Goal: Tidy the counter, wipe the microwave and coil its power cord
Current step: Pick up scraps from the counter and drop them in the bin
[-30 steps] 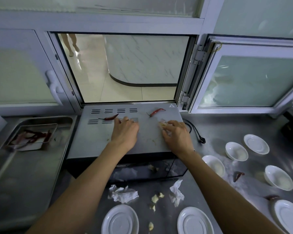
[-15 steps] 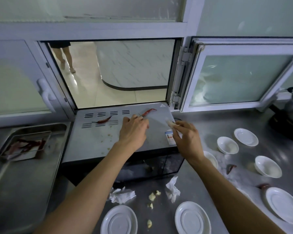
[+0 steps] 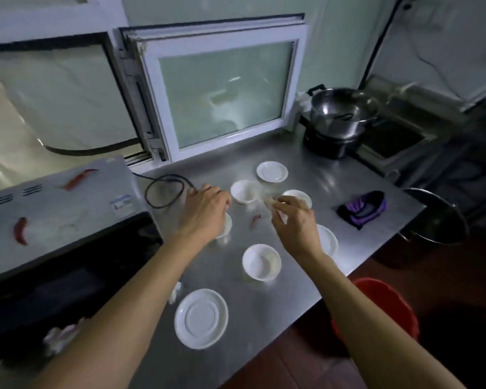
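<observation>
Black coiled power cord of the grey metal microwave lies on the steel counter toward its back edge, just left of the left hand, fingers loosely curled, empty, nearer; right hand pinches a pale scrap.

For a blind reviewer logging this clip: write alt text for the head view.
Two bare hands reach over a steel counter strewn with white bowls and saucers: the right hand pinches a small pale scrap, the left hand rests over a bowl. At left sits a microwave with red chilies on top, its black power cord looped loosely beside it.
</observation>
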The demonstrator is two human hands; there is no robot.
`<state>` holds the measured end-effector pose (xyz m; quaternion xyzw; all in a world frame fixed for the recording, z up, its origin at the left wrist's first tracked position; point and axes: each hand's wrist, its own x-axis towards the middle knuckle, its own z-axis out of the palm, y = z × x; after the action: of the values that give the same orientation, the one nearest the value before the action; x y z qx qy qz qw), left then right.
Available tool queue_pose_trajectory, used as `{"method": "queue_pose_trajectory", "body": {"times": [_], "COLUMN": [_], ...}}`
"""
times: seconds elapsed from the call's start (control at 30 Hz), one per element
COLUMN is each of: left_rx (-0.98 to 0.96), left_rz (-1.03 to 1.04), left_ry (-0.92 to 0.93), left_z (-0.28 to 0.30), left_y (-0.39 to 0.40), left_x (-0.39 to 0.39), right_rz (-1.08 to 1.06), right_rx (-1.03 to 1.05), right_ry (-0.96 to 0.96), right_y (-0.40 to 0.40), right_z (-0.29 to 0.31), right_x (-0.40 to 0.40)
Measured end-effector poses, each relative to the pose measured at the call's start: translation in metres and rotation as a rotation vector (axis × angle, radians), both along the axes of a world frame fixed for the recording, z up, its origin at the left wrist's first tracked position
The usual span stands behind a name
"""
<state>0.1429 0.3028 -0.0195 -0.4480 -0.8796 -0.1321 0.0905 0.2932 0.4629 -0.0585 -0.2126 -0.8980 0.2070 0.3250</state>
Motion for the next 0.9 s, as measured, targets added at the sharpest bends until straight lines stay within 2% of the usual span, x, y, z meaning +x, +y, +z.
{"method": "queue_pose_trajectory", "body": {"times": [0.27,0.5,0.7,0.9], "left_rx": [-0.023,-0.092,-0.134,-0.180], "left_rz": [-0.202,-0.389,-0.548,-0.648], "left_ry": [-0.025,-0.090,-0.164,-0.260], "left_z": [-0.026,-0.050,-0.084,-0.132], "left_y": [0.138,0.230,0.300,0.373], "left_x": [0.122,0.203,0.252,0.269], "right_rz": [-0.203,-0.437,-0.579,-0.692], "right_rx": [-0.063,-0.134,-0.194,-0.276], "right_ry": [-0.060,-0.143,-0.193,-0.293], "right_y": [0.107,0.155,0.185,0.234], "right_z": [-0.035,-0.060,-0.089,-0.128], "right_x": [0.161,0.265,0.314,0.332]}}
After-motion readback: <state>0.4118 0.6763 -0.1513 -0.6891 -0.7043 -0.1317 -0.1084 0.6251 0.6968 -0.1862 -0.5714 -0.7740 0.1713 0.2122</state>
